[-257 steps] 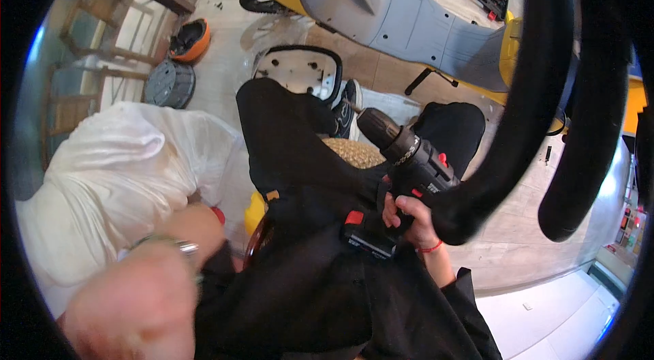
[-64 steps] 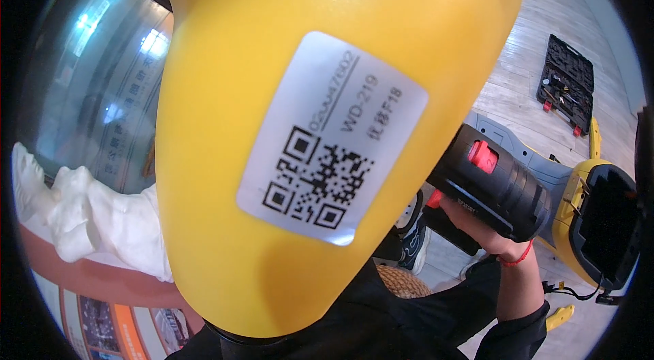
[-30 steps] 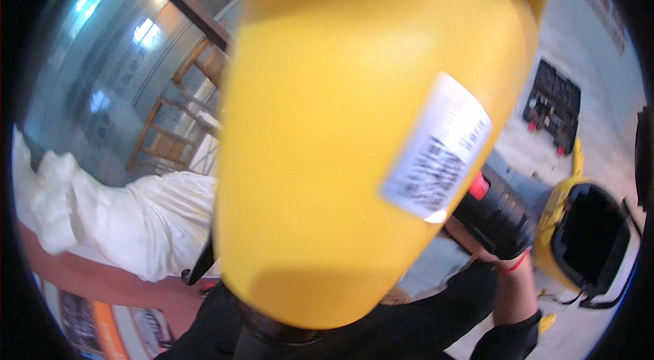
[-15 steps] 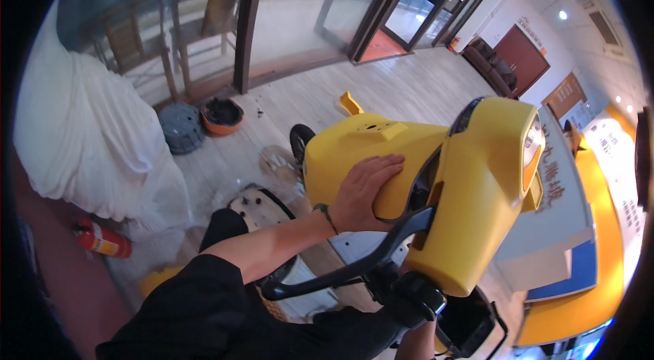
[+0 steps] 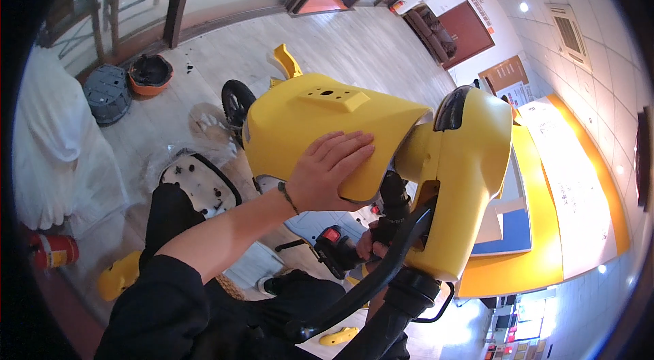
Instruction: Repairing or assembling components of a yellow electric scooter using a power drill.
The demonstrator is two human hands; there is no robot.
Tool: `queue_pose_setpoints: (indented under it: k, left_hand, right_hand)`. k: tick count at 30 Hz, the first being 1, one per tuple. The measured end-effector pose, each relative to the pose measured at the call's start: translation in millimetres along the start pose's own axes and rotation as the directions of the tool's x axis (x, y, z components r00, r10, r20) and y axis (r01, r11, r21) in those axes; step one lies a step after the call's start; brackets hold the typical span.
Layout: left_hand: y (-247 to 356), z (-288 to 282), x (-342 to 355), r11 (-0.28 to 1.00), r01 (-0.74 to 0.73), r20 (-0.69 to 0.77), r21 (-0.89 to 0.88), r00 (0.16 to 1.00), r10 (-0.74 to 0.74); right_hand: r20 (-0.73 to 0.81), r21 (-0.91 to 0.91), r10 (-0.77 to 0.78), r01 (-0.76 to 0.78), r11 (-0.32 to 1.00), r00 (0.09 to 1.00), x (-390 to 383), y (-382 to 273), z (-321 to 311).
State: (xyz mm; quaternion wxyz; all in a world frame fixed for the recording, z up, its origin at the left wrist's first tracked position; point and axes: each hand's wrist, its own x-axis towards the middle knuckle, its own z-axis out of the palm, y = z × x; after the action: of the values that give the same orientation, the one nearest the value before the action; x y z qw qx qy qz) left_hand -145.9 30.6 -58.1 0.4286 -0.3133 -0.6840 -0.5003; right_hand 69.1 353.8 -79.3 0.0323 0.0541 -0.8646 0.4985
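Note:
A yellow scooter front panel (image 5: pixel 300 121) stands in front of me, with small holes in its raised patch. My left hand (image 5: pixel 334 166) presses flat on its near side, fingers stretched and holding nothing. To the right is the yellow handlebar cover (image 5: pixel 470 176) with a black lever (image 5: pixel 381 271) and a black handlebar grip (image 5: pixel 388 319). Behind the lever, my right hand (image 5: pixel 372 245) is partly hidden, its fingers curled at black parts under the cover. What it grips I cannot make out. Beside it sits a black part with a red patch (image 5: pixel 332 236).
A grey tub (image 5: pixel 107 94) and an orange bucket (image 5: pixel 150 75) stand by the glass wall. White cloth (image 5: pixel 61 149) hangs at left above a red fire extinguisher (image 5: pixel 53 251). Yellow pieces (image 5: pixel 121 276) and a black-rimmed white panel (image 5: pixel 201 183) lie on the floor. An orange-and-white counter (image 5: pixel 552 224) is at right.
My view has turned, and the scooter appears further left. My left hand stays on the front panel. My right hand's fingers have come into sight behind the lever.

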Motion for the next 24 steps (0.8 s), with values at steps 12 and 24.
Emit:
queue_pose_setpoints:
  k: [12, 24]
  left_hand:
    - [1, 0, 6, 0.998, -0.041, -0.007, 0.055, 0.999, 0.041]
    - [-10, 0, 6, 0.979, -0.148, 0.091, 0.137, 0.987, 0.136]
  right_hand:
    - [0.003, -0.015, -0.051, 0.051, 0.999, 0.999, -26, -4, 0]
    - [-0.234, 0.343, -0.156, 0.231, 0.911, 0.960, 92, -50, 97]
